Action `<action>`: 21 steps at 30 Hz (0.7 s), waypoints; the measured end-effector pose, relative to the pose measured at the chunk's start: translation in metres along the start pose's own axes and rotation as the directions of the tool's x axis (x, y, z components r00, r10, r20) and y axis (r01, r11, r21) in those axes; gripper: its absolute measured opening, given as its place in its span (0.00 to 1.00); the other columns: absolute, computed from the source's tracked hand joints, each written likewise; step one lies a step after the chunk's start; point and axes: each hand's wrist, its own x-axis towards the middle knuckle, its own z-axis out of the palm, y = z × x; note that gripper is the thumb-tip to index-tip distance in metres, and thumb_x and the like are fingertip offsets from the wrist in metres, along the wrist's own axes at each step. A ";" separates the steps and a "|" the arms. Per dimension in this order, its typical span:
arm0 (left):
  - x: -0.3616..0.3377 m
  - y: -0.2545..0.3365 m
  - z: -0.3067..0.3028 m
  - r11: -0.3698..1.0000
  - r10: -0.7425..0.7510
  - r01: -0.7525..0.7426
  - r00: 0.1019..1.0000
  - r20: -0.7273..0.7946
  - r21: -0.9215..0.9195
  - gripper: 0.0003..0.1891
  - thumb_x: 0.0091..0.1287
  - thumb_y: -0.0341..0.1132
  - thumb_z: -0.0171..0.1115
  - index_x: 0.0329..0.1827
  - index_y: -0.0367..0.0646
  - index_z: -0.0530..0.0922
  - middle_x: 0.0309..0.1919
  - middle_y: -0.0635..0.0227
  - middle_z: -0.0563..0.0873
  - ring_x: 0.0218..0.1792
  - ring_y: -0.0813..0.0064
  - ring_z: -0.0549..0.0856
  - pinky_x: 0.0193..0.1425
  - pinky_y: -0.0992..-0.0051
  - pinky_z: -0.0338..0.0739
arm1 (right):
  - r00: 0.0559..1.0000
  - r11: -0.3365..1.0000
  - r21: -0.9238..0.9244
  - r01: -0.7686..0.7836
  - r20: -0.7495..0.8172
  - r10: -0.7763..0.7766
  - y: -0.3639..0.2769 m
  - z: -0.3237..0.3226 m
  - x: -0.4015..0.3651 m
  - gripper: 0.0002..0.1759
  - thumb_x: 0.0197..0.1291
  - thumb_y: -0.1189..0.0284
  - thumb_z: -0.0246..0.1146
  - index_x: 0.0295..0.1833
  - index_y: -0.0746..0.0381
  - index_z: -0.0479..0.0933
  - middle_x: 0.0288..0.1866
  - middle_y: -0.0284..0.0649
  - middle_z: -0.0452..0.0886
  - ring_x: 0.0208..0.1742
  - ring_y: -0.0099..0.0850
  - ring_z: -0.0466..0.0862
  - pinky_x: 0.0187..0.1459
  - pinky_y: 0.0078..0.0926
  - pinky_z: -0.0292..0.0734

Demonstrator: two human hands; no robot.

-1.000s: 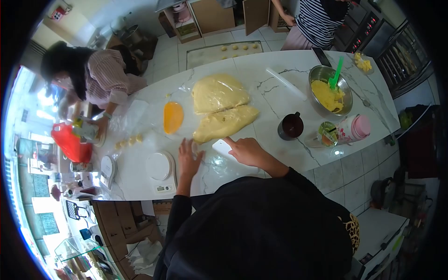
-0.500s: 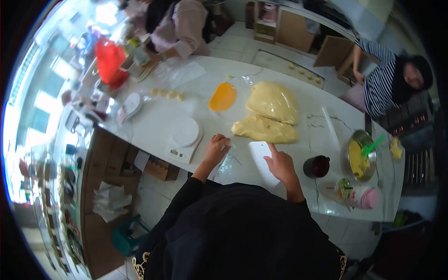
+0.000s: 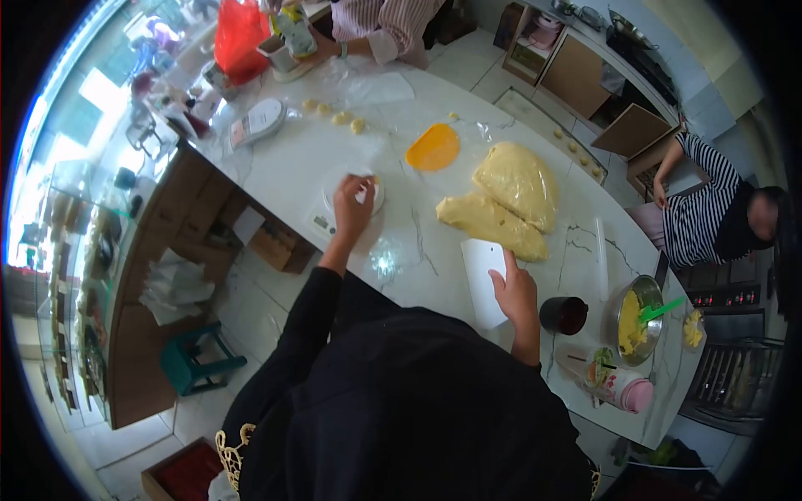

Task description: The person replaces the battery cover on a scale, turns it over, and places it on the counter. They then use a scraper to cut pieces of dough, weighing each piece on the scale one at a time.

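My left hand (image 3: 352, 205) reaches over the round white kitchen scale (image 3: 337, 209), fingers curled above its plate; whether it pinches a bit of dough I cannot tell. My right hand (image 3: 515, 293) rests on a white plastic scraper (image 3: 484, 278) lying flat on the marble counter (image 3: 418, 250), index finger pointing forward. Just beyond the scraper lie two large yellow dough slabs (image 3: 501, 200), the far one under clear film. An orange scraper (image 3: 433, 148) lies to their left.
Several small dough balls (image 3: 336, 115) and a second scale (image 3: 257, 121) sit further left, near a person in a striped pink shirt (image 3: 380, 23). A dark mug (image 3: 563, 315), a steel bowl with yellow filling (image 3: 635, 321) and a pink bottle (image 3: 622, 386) stand right. Another person in stripes (image 3: 710, 213) is behind.
My left hand has moved from the counter beside the dough onto the white scale. My right hand stays on the white scraper. My head has turned, shifting the whole view.
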 end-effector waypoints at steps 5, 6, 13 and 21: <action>0.017 -0.030 -0.025 0.982 -0.151 0.158 0.986 -0.066 0.106 0.07 0.59 0.30 0.62 0.39 0.43 0.84 0.31 0.62 0.80 0.32 0.67 0.80 0.39 0.71 0.75 | 1.000 1.000 -0.001 0.002 -0.012 -0.002 -0.001 -0.003 0.000 0.33 0.61 0.64 0.58 0.70 0.52 0.56 0.26 0.55 0.79 0.31 0.54 0.79 0.34 0.50 0.72; 0.014 -0.036 -0.028 0.968 -0.155 0.158 0.987 -0.030 0.197 0.08 0.60 0.31 0.62 0.41 0.44 0.84 0.32 0.62 0.80 0.34 0.67 0.80 0.40 0.72 0.75 | 1.000 1.000 -0.003 0.001 -0.004 -0.001 -0.001 -0.003 -0.001 0.33 0.61 0.64 0.58 0.70 0.52 0.56 0.26 0.55 0.79 0.31 0.54 0.79 0.34 0.50 0.72; 0.003 -0.044 -0.036 0.931 -0.038 -0.003 0.994 0.106 0.364 0.07 0.58 0.34 0.63 0.38 0.48 0.85 0.38 0.65 0.77 0.42 0.61 0.77 0.48 0.67 0.73 | 0.999 0.998 0.040 -0.038 0.029 0.037 -0.012 -0.008 -0.001 0.31 0.60 0.65 0.59 0.68 0.56 0.59 0.28 0.58 0.79 0.33 0.56 0.79 0.35 0.49 0.72; 0.040 -0.031 -0.036 0.981 0.033 -0.016 0.996 -0.085 0.192 0.12 0.51 0.31 0.70 0.38 0.44 0.81 0.43 0.59 0.75 0.45 0.61 0.78 0.47 0.65 0.74 | 0.999 0.998 0.037 -0.043 0.031 0.042 -0.014 -0.012 -0.002 0.33 0.59 0.65 0.59 0.69 0.55 0.58 0.28 0.57 0.79 0.32 0.56 0.79 0.35 0.49 0.72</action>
